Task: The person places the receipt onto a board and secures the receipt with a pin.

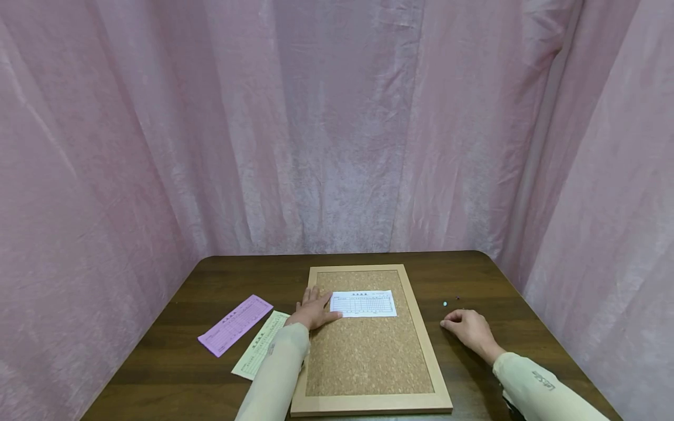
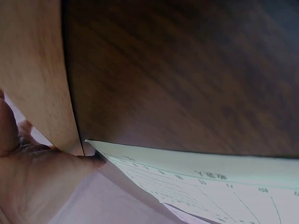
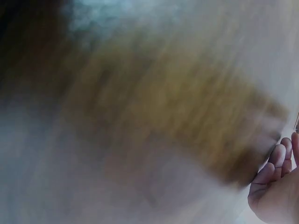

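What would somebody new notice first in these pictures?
Probably the rectangular cork board in a pale wooden frame on the dark brown wooden table, where the left hand rests at the left edge of a white printed paper slip. Left of the board, the purple paper slip and pale green paper slip stand out. Shiny pink curtains hang behind.
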`<state>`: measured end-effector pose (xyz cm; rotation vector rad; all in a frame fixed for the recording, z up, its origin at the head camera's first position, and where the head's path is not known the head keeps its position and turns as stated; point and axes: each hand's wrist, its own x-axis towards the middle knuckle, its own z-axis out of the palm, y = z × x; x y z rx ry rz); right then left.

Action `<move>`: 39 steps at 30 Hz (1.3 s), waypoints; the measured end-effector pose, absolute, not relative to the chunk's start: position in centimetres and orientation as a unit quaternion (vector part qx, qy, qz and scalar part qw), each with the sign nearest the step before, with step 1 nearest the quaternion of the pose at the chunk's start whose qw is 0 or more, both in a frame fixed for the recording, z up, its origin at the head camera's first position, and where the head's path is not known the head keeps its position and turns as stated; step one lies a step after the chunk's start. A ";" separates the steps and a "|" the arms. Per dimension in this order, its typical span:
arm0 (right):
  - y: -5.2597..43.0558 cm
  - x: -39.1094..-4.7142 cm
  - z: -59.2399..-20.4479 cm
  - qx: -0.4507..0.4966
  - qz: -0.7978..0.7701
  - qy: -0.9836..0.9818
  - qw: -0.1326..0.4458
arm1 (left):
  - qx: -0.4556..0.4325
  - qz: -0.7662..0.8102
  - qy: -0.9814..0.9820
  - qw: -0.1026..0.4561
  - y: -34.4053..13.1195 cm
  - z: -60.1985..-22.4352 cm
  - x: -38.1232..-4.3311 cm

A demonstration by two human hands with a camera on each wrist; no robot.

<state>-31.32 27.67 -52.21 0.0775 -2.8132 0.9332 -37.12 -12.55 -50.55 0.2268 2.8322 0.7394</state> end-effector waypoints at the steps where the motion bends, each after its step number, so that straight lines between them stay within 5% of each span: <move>1: 27.6 -31.3 -52.2 0.023 0.316 -0.944 0.091 | 0.077 0.250 0.960 0.102 -12.5 -50.5 -37.1; 39: 19.5 -34.7 -49.4 -0.047 0.515 -0.841 0.157 | 0.081 0.252 0.959 0.102 -12.7 -50.8 -37.3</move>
